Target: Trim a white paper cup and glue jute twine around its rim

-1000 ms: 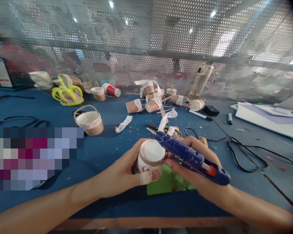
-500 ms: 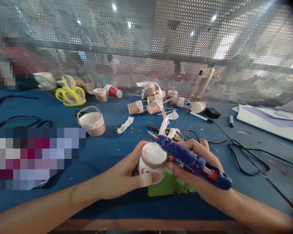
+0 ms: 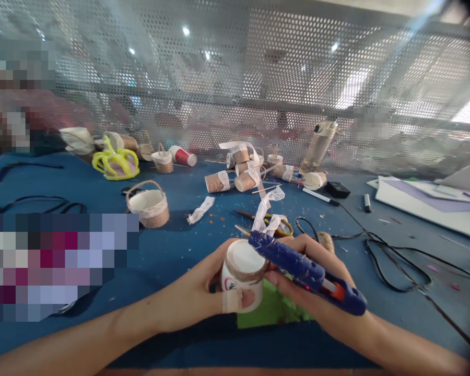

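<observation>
My left hand is wrapped round a white paper cup, its taped thumb on the cup's near side. Brown twine circles the cup just below its rim. Between the fingers of my right hand lies a blue glue gun, its metal tip pointing up and left, past the cup's far rim. My right fingertips also meet the cup's right side near the twine. Below the cup, a green sheet lies on the table. Scissors and white lace are just behind the glue gun.
A twine basket stands to the left, with a lace strip nearby. Several twine-wrapped cups, a bottle and a yellow crown-shaped piece line the back by the mesh screen. Black cable loops at the right beside white boards.
The whole scene has shifted slightly downward in view. The cup appears turned a little in my left hand; the glue gun stays in my right hand.
</observation>
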A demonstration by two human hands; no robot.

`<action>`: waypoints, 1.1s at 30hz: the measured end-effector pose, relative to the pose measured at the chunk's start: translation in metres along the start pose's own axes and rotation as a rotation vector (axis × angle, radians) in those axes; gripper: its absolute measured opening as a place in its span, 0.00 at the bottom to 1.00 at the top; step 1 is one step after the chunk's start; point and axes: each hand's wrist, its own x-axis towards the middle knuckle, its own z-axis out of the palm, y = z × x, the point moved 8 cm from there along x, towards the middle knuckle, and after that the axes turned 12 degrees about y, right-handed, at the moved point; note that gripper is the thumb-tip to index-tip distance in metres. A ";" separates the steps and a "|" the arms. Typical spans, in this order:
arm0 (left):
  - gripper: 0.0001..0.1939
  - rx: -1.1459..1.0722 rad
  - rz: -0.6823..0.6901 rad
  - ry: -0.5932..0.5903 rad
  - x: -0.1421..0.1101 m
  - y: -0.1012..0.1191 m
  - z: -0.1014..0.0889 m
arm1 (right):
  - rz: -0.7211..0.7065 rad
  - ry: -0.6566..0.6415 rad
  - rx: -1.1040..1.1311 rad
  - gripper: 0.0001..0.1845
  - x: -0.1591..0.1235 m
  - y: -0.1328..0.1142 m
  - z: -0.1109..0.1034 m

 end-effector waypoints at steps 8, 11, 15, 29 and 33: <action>0.24 -0.073 -0.002 0.055 0.000 -0.002 -0.004 | -0.023 -0.005 0.012 0.14 0.001 -0.001 0.002; 0.24 -0.098 -0.024 0.065 0.000 -0.001 -0.005 | -0.026 0.000 0.016 0.13 0.000 0.000 0.002; 0.25 -0.121 -0.044 0.080 0.001 0.000 -0.006 | -0.032 0.036 0.013 0.11 0.000 0.001 -0.002; 0.29 -0.079 -0.001 0.127 0.000 0.005 -0.017 | -0.024 0.104 -0.100 0.07 0.001 -0.008 -0.009; 0.30 -0.136 0.012 0.110 0.001 0.006 -0.018 | -0.041 0.118 -0.147 0.06 0.001 -0.008 -0.012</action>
